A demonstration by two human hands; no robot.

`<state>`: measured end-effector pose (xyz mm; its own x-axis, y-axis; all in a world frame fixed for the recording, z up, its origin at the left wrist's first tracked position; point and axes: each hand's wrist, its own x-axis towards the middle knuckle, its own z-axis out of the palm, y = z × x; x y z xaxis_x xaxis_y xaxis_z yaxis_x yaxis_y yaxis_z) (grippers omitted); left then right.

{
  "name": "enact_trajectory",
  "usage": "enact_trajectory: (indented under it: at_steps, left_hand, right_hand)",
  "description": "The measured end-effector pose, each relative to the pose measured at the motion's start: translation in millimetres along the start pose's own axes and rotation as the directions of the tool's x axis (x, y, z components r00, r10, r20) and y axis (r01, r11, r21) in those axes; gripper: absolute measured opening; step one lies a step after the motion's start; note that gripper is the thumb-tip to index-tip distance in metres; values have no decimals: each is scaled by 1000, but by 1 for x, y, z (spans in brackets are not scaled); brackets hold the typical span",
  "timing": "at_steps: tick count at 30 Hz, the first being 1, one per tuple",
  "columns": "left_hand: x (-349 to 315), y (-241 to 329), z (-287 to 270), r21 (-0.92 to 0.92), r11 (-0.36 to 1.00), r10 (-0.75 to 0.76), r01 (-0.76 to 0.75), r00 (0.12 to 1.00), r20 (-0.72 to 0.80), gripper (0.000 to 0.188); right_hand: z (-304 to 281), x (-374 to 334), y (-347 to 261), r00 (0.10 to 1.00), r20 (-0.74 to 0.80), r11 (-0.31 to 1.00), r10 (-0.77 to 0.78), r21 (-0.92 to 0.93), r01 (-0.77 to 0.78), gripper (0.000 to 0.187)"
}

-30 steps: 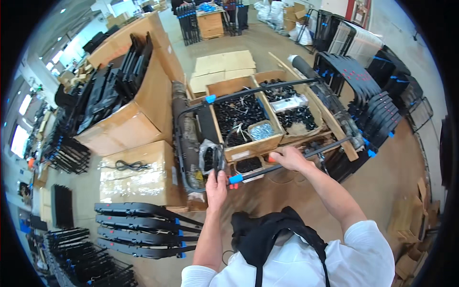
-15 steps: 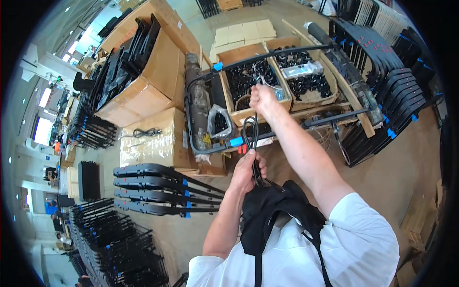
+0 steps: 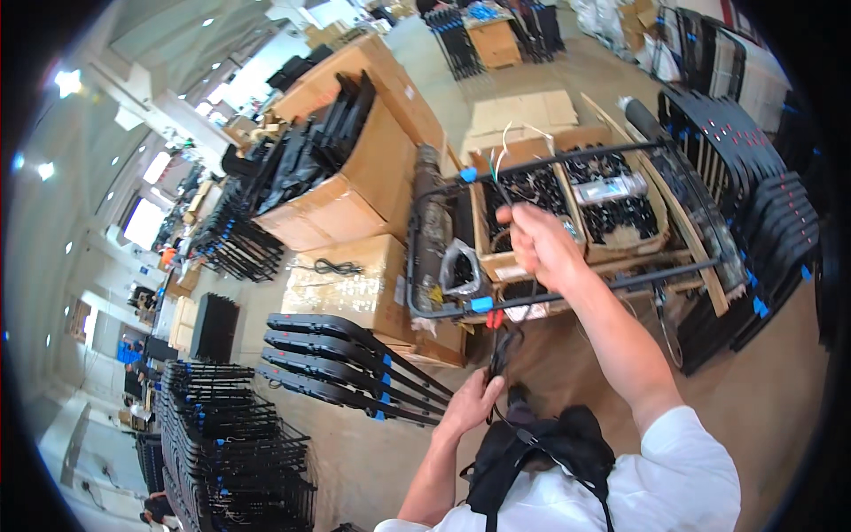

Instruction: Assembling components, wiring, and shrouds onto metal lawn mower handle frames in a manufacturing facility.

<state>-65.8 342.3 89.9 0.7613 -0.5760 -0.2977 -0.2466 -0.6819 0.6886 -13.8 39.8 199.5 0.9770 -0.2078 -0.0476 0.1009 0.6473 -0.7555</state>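
Note:
My left hand (image 3: 472,401) is closed around a loosely looped black cable (image 3: 502,353) in front of my waist. Farther forward, my right hand (image 3: 542,245) makes a fist on the cable near one end. Thin white and green wires (image 3: 503,152) stick up beyond that fist. It hovers over an open wooden box (image 3: 497,266) filled with small black parts. A black tubular frame (image 3: 567,300) with blue tape pieces lies across the boxes, beneath my right forearm.
Another coiled black cable (image 3: 338,266) rests on a taped carton (image 3: 306,297) at the left. Stacked black frames (image 3: 341,355) jut out near my left arm. A large carton (image 3: 355,199) holds black parts. More black frames (image 3: 762,191) lean at the right.
My left hand has come down and nearer to my body, away from the right. The wire ends now point upward above my right fist. The whole view has shifted rightward and tilted.

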Motion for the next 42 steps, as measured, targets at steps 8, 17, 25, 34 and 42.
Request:
enact_trajectory:
  at_steps: [8, 17, 25, 34, 42]
  left_hand:
    - [-13, 106, -177, 672, 705, 706, -225, 307, -638, 45]
    - [27, 37, -196, -396, 906, 258, -150, 937, 235, 67]
    - [5, -19, -92, -899, 429, 346, 94, 902, 259, 60]
    - [-32, -7, -42, -988, 35, 101, -149, 984, -145, 39]
    - [-47, -14, -23, -985, 15, -31, -175, 984, -175, 25]
  right_hand:
    - [41, -93, 23, 907, 318, 951, 276, -230, -208, 33]
    - [30, -135, 43, 908, 389, 620, 153, -753, 219, 31]
    - [4, -144, 71, 931, 321, 599, 175, -785, 158, 33]
    - [-6, -152, 110, 856, 338, 715, 392, -697, -52, 36]
    - [-26, -144, 146, 726, 386, 726, 569, -651, -222, 35]
